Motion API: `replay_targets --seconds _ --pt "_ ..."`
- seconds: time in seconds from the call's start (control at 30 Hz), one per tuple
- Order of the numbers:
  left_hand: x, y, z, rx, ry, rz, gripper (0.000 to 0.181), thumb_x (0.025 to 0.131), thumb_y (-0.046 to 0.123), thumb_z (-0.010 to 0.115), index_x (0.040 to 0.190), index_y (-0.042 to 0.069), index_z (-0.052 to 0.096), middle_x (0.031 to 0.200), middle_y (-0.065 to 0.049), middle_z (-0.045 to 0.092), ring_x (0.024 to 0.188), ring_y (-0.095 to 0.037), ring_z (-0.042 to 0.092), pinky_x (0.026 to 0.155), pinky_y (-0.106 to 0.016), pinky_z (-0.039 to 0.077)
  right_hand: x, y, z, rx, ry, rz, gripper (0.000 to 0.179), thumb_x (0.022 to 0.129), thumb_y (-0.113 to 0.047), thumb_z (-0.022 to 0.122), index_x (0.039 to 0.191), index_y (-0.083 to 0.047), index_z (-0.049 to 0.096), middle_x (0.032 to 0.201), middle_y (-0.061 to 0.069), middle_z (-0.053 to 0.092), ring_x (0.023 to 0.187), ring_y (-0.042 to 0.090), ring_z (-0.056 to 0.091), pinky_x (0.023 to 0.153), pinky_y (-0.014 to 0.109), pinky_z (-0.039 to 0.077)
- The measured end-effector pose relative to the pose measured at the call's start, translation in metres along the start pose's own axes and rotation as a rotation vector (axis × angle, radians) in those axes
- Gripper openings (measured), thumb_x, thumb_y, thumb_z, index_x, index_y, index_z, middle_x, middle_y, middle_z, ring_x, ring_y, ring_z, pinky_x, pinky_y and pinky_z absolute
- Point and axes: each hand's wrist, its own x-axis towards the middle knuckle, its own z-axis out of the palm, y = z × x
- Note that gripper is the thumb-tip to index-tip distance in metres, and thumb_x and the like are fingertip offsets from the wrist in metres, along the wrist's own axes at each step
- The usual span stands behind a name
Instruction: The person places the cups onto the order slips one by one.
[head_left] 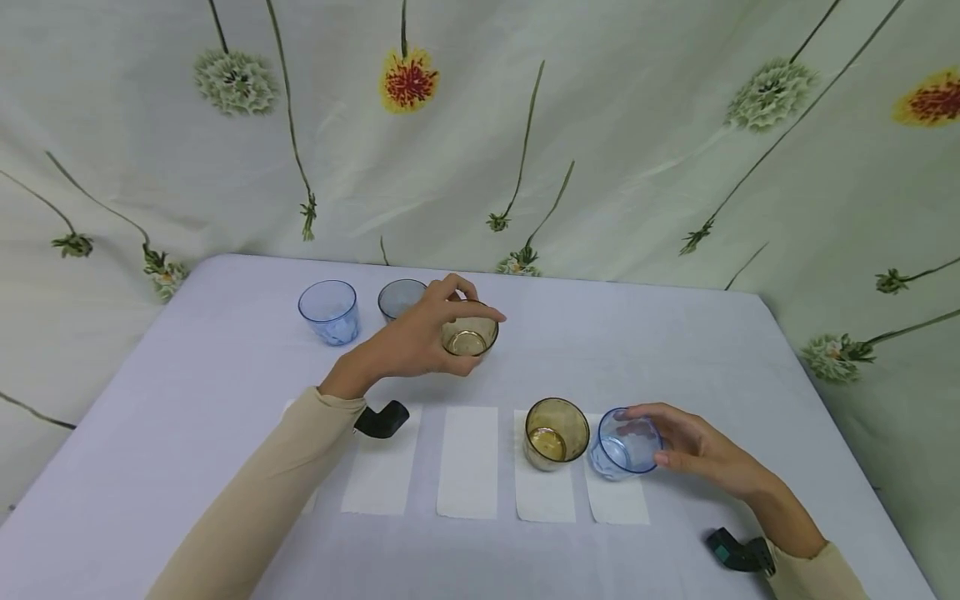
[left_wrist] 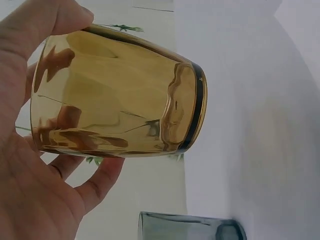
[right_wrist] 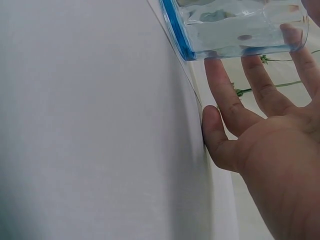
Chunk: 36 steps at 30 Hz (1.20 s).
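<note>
Near the back of the table my left hand [head_left: 420,337] grips an amber glass tumbler [head_left: 470,340] by its sides, thumb toward the front and fingers behind. In the left wrist view the amber tumbler [left_wrist: 120,100] stands upright relative to the table, its thick base away from the palm. At the front right my right hand [head_left: 701,450] holds a light blue glass tumbler [head_left: 618,454] at its right side, over a white paper strip. The right wrist view shows fingers [right_wrist: 227,95] against the blue tumbler [right_wrist: 240,30]. A second amber tumbler [head_left: 553,437] stands just left of it.
Another blue tumbler [head_left: 330,312] and a grey tumbler [head_left: 397,296] stand at the back left; my left hand partly covers the grey one. Several white paper strips [head_left: 467,467] lie in a row across the front. A flowered curtain [head_left: 630,167] hangs behind the table.
</note>
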Motion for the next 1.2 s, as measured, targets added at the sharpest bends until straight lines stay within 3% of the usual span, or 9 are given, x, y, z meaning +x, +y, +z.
replay_targets --seconds 0.33,0.53,0.83,1.2 --pt "-0.020 0.006 -0.002 -0.012 0.008 -0.015 0.052 0.076 0.021 0.082 0.125 0.033 0.069 0.122 0.001 0.043 0.119 -0.021 0.036 0.095 -0.045 0.045 -0.001 0.001 -0.001 -0.010 -0.007 -0.006 0.053 0.095 0.013 0.049 0.147 0.005 0.039 0.151 0.007 0.047 0.139 0.012 0.045 0.113 0.018 0.033" --pt "-0.029 0.011 -0.003 -0.030 0.036 -0.018 0.053 0.074 0.020 0.084 0.123 0.035 0.069 0.119 0.002 0.042 0.117 -0.020 0.034 0.094 -0.045 0.042 0.000 -0.001 -0.001 -0.008 -0.001 -0.001 0.053 0.095 0.013 0.049 0.147 0.005 0.039 0.151 0.003 0.047 0.139 0.010 0.045 0.113 0.017 0.032" --pt "-0.042 0.018 0.000 -0.048 0.028 -0.009 0.054 0.074 0.018 0.084 0.123 0.035 0.069 0.118 0.002 0.040 0.118 -0.018 0.033 0.095 -0.042 0.040 0.000 -0.003 -0.001 -0.018 -0.001 0.004 0.053 0.096 0.012 0.050 0.147 0.004 0.039 0.152 0.001 0.046 0.140 0.009 0.044 0.112 0.018 0.034" --pt "-0.061 0.023 0.006 -0.012 0.023 0.005 0.055 0.075 0.022 0.086 0.124 0.037 0.066 0.120 0.001 0.040 0.118 -0.018 0.037 0.093 -0.041 0.043 -0.001 0.000 -0.001 -0.003 -0.001 0.011 0.053 0.096 0.012 0.049 0.147 0.004 0.039 0.152 0.003 0.046 0.139 0.009 0.044 0.113 0.018 0.033"
